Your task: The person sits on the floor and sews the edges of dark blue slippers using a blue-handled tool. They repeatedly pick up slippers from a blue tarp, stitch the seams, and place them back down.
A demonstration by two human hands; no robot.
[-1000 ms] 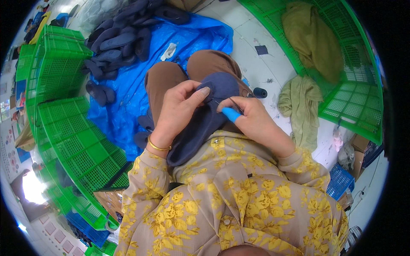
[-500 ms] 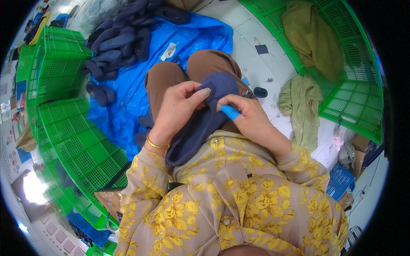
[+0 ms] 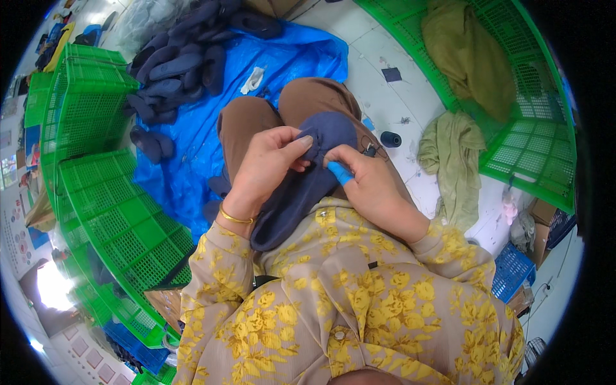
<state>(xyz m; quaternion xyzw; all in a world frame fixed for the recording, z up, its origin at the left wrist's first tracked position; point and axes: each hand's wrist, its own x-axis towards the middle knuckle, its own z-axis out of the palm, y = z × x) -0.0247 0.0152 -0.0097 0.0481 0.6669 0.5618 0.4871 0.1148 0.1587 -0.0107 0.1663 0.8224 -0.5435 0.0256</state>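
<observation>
A dark blue cloth slipper [image 3: 285,221] lies across my lap, its rounded toe toward my knees and its heel against my shirt. My left hand [image 3: 263,163] pinches the slipper's upper near the toe, thumb on top. Close beside it, my right hand [image 3: 375,186] has thumb and forefinger pressed together at the upper's edge. Blue tape wraps one of its digits. Whatever is between those right fingertips is too small to make out. A small dark object [image 3: 370,150] shows by the right knuckles; its kind is unclear.
Many dark blue slippers [image 3: 176,67] are heaped on a blue plastic sheet [image 3: 282,54] ahead. Green crates [image 3: 122,212] stand at left, and another green crate [image 3: 532,176] at right holds olive cloth. A dark thread spool [image 3: 390,139] and light green cloth [image 3: 452,160] lie at right.
My right hand has shifted slightly left, closer to my left hand, and its fingertips sit nearer the slipper's upper. The left hand keeps its pinch in about the same place.
</observation>
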